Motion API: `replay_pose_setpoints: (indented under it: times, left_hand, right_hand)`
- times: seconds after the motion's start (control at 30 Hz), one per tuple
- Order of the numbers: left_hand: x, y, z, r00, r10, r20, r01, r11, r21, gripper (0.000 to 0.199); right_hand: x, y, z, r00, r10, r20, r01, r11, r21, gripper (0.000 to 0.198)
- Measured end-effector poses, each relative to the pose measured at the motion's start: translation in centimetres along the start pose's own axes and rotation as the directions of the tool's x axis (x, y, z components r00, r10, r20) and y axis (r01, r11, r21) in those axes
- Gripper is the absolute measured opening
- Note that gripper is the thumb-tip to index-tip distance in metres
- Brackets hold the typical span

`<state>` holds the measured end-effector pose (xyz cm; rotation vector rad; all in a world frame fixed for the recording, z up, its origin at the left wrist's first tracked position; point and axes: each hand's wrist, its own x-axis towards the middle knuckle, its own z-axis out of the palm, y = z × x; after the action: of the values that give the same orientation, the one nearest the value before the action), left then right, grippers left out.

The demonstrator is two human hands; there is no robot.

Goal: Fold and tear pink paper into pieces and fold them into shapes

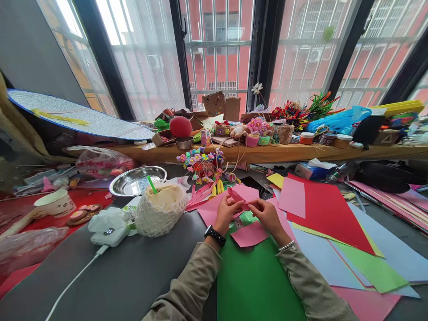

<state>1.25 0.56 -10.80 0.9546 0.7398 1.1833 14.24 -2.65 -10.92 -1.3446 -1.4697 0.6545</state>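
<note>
Between my two hands is a folded piece of pink paper (245, 192), raised above the desk. My left hand (225, 213) pinches its left and lower edge; a black watch with white dots is on that wrist. On the other side, my right hand (266, 214) pinches the lower right edge between thumb and fingers, with a beaded bracelet at the wrist. Just below the hands lies a pink paper rectangle (250, 235) on top of a large green sheet (256, 281). The fingertips partly cover the fold, so its exact shape is unclear.
Coloured sheets, including a red one (331, 209), spread to the right. On the left stand a coconut in white foam netting (162, 211) with a green straw, a steel bowl (133, 180) and a white device (109, 234) with a cable. Craft flowers (200, 162) stand behind.
</note>
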Motion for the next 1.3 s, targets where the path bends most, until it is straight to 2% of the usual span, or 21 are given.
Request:
replay_pose_setpoints:
  times: [0.3,0.57,1.3]
  left_hand:
    - [0.42,-0.40,-0.23,1.000,-0.023,-0.010,0.023,0.999,0.030,0.044]
    - [0.44,-0.62,-0.40,0.998,-0.061,0.000,0.061,0.996,0.069,0.050]
    - [0.20,-0.18,-0.26,0.996,-0.086,0.003,0.084,0.979,0.183,0.056]
  right_hand:
    - [0.30,0.23,-0.32,0.992,0.063,0.113,-0.077,0.989,0.127,0.030]
    - [0.42,0.78,-0.30,0.989,0.103,0.102,-0.118,0.980,0.160,0.026]
    - [0.53,0.90,-0.61,0.971,0.152,0.186,-0.199,0.943,0.265,0.024]
